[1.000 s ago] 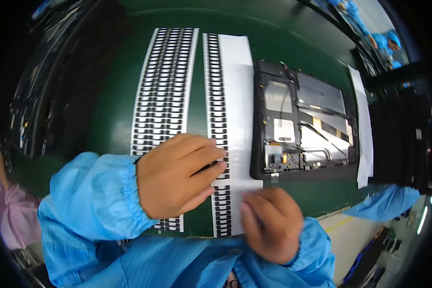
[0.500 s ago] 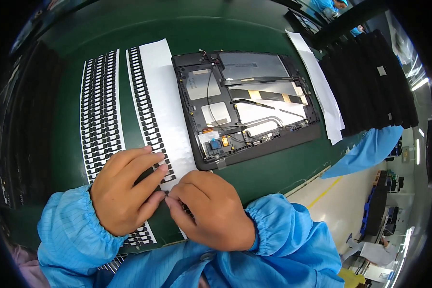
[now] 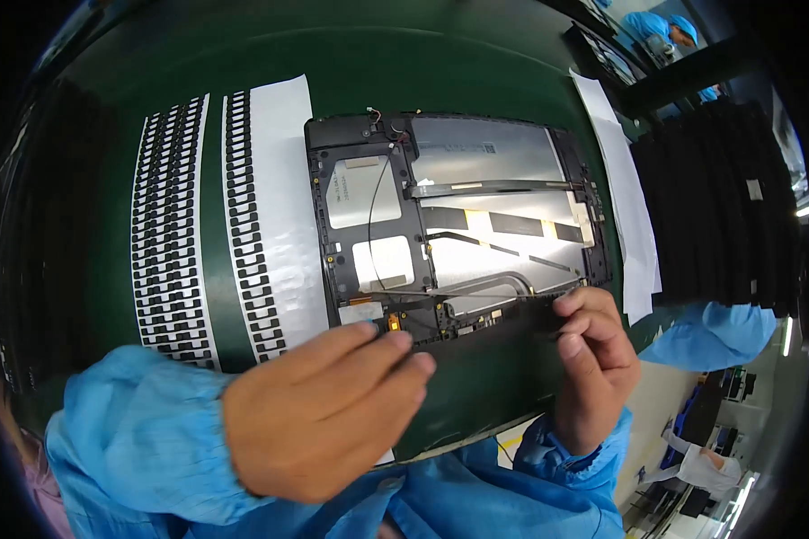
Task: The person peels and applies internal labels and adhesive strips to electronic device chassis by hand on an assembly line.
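Note:
An opened tablet-like display assembly lies in front of me, with a black frame, silver panels, a thin black cable and flat ribbons. My left hand is over its near left corner, fingers stretched out and slightly apart, fingertips beside a small orange part. Whether they touch the frame I cannot tell. At the near right edge, my right hand is raised with thumb and fingers pinched together. Whatever is in that pinch is too small and dark to make out. White sheets of small black die-cut stickers lie to the left.
A second sticker sheet lies farther left on the green tabletop. White paper is at the assembly's right, beside a stack of black padded sheets. A blue sleeve shows below that stack. Another person works at the far right.
Both hands have left the sticker strip, where their fingertips met. My right hand moved right to the assembly's near edge, still pinched; my left hand shifted right over its near left corner.

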Motion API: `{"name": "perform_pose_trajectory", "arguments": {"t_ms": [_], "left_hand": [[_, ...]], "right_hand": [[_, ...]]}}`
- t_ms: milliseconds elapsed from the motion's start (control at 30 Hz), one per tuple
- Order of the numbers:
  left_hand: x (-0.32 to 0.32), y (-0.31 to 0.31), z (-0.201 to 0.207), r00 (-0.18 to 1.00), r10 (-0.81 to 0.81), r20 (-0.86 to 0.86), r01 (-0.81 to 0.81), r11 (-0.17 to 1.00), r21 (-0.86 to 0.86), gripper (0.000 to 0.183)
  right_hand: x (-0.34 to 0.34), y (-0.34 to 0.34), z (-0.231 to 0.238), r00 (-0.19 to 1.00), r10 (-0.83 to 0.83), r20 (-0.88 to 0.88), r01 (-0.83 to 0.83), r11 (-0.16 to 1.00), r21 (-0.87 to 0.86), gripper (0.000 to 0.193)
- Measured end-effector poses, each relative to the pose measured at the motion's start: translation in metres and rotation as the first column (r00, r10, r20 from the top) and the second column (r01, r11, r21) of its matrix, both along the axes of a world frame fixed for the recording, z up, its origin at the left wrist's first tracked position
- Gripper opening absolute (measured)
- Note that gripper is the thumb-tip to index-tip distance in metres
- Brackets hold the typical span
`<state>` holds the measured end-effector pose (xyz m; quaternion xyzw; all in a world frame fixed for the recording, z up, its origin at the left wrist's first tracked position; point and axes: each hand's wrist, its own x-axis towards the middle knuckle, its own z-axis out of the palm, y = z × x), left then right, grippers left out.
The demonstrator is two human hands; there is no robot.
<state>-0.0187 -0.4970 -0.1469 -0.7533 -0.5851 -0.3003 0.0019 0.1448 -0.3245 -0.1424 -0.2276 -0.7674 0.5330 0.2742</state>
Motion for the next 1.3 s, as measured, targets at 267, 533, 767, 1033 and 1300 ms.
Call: {"name": "perform_pose_trajectory", "arguments": {"t_ms": [267, 533, 767, 1033, 1300], "left_hand": [[-0.001, 0.02, -0.025, 0.998, 0.013, -0.056, -0.013, 1.0, -0.009, 0.018], [0.0, 0.02, -0.026, 0.999, 0.031, -0.027, -0.032, 0.999, -0.011, 0.016], [0.001, 0.019, -0.025, 0.998, 0.033, -0.057, -0.035, 0.999, -0.022, 0.016], [0.007, 0.021, -0.023, 0.997, 0.064, -0.043, -0.065, 0.998, -0.011, 0.015], [0.004, 0.021, -0.021, 0.997, 0.039, -0.07, -0.041, 0.999, -0.024, 0.016]], "right_hand": [[-0.018, -0.005, -0.013, 0.975, 0.079, 0.208, -0.143, 0.938, 0.317, 0.012], [-0.019, -0.006, -0.017, 0.987, 0.038, 0.157, -0.084, 0.951, 0.296, 0.012], [-0.019, -0.007, -0.017, 0.987, 0.038, 0.157, -0.085, 0.948, 0.306, 0.012], [-0.021, -0.007, -0.017, 0.988, 0.018, 0.153, -0.064, 0.951, 0.302, 0.011], [-0.02, -0.009, -0.018, 0.993, -0.002, 0.117, -0.03, 0.962, 0.272, 0.011]]}}
